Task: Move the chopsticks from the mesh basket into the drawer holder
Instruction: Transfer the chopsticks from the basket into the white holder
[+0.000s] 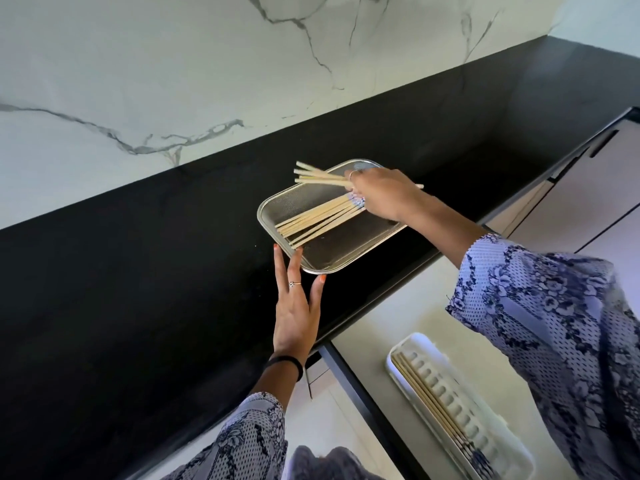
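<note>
A rectangular steel mesh basket (341, 252) rests on the black countertop near its front edge. Several pale wooden chopsticks (317, 220) lie fanned across it. My right hand (384, 195) is over the basket's far side, fingers closed around a bundle of chopsticks (320, 176) lifted above the rim and pointing left. My left hand (296, 303) lies flat with spread fingers against the basket's near left corner, holding nothing. A white ridged drawer holder (460, 400) sits in the open drawer at the lower right, with a few chopsticks (427, 400) lying along its left side.
The black countertop (138, 271) stretches left and back to a white marble wall (173, 81). The open drawer (381, 323) juts out below the counter edge. Pale cabinet fronts (595, 188) run along the right.
</note>
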